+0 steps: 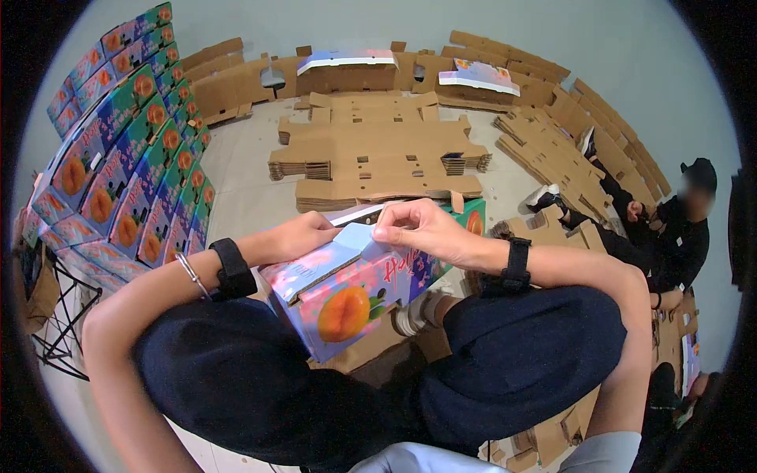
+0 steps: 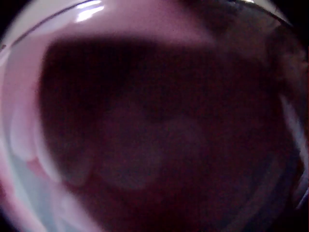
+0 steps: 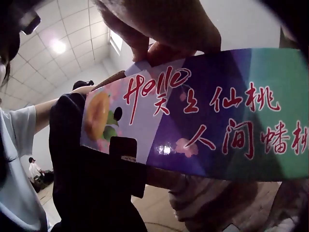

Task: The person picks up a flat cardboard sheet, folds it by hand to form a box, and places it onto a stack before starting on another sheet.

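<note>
A printed cardboard box [image 1: 344, 314] with a peach picture sits tilted between the knees. Its top edge carries a pale blue flap [image 1: 356, 240]. My right hand [image 1: 426, 230] pinches this flap between thumb and forefinger. In the right wrist view, the fingers [image 3: 164, 29] bend over the top edge of the box's lettered side [image 3: 203, 111]. My left hand [image 1: 298, 235] grips the box at its far left, its fingertips partly hidden. The left wrist view is mostly dark and blurred, with fingers [image 2: 24, 137] over a pale surface at the left.
Finished-looking peach boxes [image 1: 118, 173] are stacked high at the left. Flat brown cardboard [image 1: 378, 146] lies in piles ahead, with more sheets [image 1: 552, 150] at the right. Printed sheets [image 1: 481, 76] lean at the back. Another person [image 1: 678, 229] sits at the right among cardboard.
</note>
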A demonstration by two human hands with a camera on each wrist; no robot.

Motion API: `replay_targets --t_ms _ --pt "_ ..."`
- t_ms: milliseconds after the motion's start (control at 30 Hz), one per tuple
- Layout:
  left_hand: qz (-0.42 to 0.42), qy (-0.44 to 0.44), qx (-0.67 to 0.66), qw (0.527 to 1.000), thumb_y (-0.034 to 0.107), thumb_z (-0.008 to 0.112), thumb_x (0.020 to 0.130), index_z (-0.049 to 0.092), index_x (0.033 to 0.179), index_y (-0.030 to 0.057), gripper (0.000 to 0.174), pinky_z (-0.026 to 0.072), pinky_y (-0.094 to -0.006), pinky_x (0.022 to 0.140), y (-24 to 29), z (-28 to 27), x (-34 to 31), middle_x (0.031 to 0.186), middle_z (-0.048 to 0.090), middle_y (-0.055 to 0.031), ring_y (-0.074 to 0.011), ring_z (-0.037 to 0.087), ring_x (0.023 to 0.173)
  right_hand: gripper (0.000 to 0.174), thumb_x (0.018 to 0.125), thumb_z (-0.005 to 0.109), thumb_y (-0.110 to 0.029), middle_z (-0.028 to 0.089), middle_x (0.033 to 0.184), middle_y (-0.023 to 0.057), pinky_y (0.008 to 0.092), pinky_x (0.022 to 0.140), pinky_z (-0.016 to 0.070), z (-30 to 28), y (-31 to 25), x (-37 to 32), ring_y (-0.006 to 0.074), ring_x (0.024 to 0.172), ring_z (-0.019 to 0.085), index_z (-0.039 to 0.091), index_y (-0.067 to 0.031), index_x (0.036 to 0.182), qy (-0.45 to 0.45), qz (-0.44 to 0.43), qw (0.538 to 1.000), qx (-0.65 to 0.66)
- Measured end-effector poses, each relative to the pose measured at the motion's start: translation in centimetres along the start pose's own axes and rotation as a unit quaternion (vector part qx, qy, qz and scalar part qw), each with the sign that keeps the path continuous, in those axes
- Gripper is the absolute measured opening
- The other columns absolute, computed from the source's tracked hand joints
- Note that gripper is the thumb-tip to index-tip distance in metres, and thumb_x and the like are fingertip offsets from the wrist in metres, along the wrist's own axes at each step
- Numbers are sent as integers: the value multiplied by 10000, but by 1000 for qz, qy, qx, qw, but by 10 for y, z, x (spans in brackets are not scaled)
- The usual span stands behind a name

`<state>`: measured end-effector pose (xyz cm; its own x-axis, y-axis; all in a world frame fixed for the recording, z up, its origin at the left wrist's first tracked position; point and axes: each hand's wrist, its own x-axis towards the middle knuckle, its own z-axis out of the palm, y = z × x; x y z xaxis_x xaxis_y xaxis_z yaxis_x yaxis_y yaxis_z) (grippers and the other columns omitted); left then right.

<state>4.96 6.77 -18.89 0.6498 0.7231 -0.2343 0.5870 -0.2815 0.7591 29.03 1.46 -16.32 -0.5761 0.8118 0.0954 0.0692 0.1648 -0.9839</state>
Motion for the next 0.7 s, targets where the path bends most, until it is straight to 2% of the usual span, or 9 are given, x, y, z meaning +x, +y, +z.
replay_targets --t_ms 133,200,233,300,333,400,533,600,700 --pt "9 -6 3 1000 375 440 945 623 909 -86 497 458 -331 642 -2 0 1 715 629 -109 -158 569 661 239 873 648 -241 559 728 -28 210 666 414 -1 -4 0 39 711 491 602 -36 757 5 -7 1000 -9" --pt "8 -12 3 1000 350 438 942 617 926 -86 471 460 -335 661 0 0 0 751 640 -122 -168 578 689 250 873 645 -263 554 721 -21 222 633 414 -1 -9 1 47 693 486 597 -44 763 -3 -40 995 -90" --pt "8 -12 3 1000 350 438 942 617 926 -86 471 460 -335 661 1 1 0 751 640 -122 -168 578 689 250 873 645 -263 554 721 -21 222 633 414 1 -13 -1 47 693 486 597 -44 763 -3 -39 995 -90" --pt "25 -7 29 999 323 442 934 619 935 -83 443 462 -337 675 3 3 1 786 651 -136 -173 584 712 287 877 632 -299 538 688 -9 240 587 403 5 -24 -4 57 668 473 583 -38 769 2 26 999 -21" --pt "26 -6 29 999 323 442 934 619 935 -83 443 462 -337 675 3 2 0 786 651 -136 -173 584 712 287 877 632 -299 538 688 -9 240 587 403 4 -20 -2 57 668 473 583 -38 769 2 26 999 -22" --pt "12 -24 21 999 298 448 926 620 947 -79 415 462 -334 690 2 2 -2 809 656 -145 -176 589 732 327 884 615 -330 530 690 13 257 552 392 2 -9 0 73 637 464 563 -23 782 -6 -35 986 -163" --pt "43 4 31 999 310 467 927 621 913 -79 418 458 -346 658 -6 5 2 758 650 -131 -179 581 686 351 881 589 -364 526 781 75 302 675 423 -2 -7 0 165 751 515 536 -23 814 -10 -75 966 -248" --pt "-36 14 32 999 323 492 925 616 836 -79 430 444 -362 606 -1 3 0 677 624 -129 -171 561 622 356 875 592 -369 523 819 82 306 692 433 -5 -2 -2 176 772 527 523 -21 849 -8 -54 968 -244" --pt "-47 52 81 994 341 504 924 600 761 -75 457 427 -374 565 12 5 -8 613 582 -149 -183 541 566 371 863 596 -371 517 887 96 317 728 447 -12 9 -7 191 820 543 498 -17 918 -4 -17 964 -264"
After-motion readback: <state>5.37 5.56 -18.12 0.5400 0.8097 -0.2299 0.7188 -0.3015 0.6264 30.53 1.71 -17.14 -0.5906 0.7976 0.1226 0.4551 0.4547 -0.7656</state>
